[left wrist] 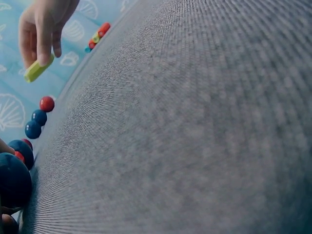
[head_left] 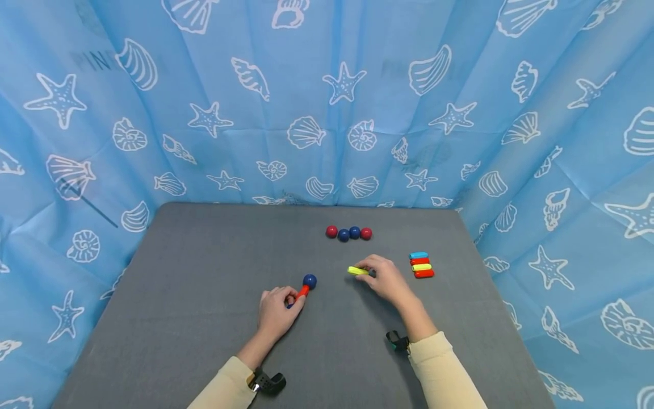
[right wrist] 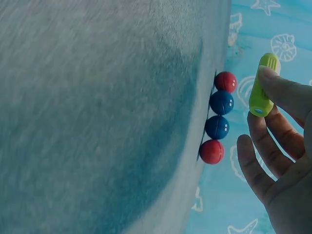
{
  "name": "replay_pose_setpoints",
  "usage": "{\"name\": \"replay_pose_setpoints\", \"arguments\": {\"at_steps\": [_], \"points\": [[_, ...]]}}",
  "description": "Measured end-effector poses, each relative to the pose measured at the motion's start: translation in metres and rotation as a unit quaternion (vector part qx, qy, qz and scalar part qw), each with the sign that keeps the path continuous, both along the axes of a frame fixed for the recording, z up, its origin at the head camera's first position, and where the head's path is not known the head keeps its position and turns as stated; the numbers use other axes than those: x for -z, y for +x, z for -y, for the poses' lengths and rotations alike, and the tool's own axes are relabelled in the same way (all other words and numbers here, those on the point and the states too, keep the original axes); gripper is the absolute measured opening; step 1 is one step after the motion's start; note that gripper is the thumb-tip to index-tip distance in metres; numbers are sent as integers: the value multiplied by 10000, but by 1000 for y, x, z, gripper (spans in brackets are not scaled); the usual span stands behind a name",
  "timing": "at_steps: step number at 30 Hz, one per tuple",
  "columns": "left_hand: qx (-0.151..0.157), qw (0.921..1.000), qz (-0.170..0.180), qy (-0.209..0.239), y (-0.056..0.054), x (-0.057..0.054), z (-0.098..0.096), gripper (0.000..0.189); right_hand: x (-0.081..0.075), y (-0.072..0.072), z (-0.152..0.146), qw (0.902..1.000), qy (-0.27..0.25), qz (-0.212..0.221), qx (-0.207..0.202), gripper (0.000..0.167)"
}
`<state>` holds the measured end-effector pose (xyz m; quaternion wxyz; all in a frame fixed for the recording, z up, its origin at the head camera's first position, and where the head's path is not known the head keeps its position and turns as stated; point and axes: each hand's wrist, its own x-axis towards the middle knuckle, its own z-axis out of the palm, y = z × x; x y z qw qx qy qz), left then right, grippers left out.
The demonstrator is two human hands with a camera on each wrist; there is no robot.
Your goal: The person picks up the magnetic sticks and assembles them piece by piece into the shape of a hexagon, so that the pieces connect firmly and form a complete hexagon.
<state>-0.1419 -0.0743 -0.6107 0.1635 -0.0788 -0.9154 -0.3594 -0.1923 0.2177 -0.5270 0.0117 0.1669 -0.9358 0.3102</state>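
My left hand [head_left: 276, 312] pinches a red rod [head_left: 303, 291] low over the table. A blue ball [head_left: 309, 281] sits on the rod's far end. At its near end a second blue ball [left wrist: 13, 180] shows large in the left wrist view, mostly covered by the fingers in the head view. Farther right, my right hand [head_left: 384, 278] holds a yellow-green rod [head_left: 357, 271] above the table. In the right wrist view, thumb and fingertips pinch this rod [right wrist: 264, 85], and its near end has a small socket. Nothing is attached to the visible ends of it.
Toward the back of the grey table [head_left: 214, 255] lie two blue balls [head_left: 344, 234] between two red balls [head_left: 331, 231] in a row. Several rods [head_left: 421, 267], blue, red and yellow, lie side by side to the right. A blue shell-patterned curtain [head_left: 327, 142] surrounds the table.
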Motion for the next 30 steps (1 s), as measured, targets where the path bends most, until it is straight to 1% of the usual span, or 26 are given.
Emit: {"name": "replay_pose_setpoints", "arguments": {"at_steps": [8,12,14,19,23,26,30], "points": [[23,9999,110,32,1,-3,0,19,1,-2,13,9999,-43,-39,-98,23],[28,10000,73,54,1,-4,0,19,2,-4,20,9999,-108,-5,-127,22],[24,10000,0,34,1,-4,0,19,3,-5,23,9998,-105,-13,-163,22],[-25,9999,-167,-31,2,-3,-1,20,5,-8,32,9994,2,-85,-346,21],[-50,10000,-69,4,2,-4,-1,19,7,-8,40,9988,110,-38,-477,20],[-41,10000,47,-10,2,-5,-1,19,10,-9,46,9983,294,20,-504,20],[-34,9999,64,-72,1,-5,-1,19,12,-9,52,9976,460,79,-515,21]]}}
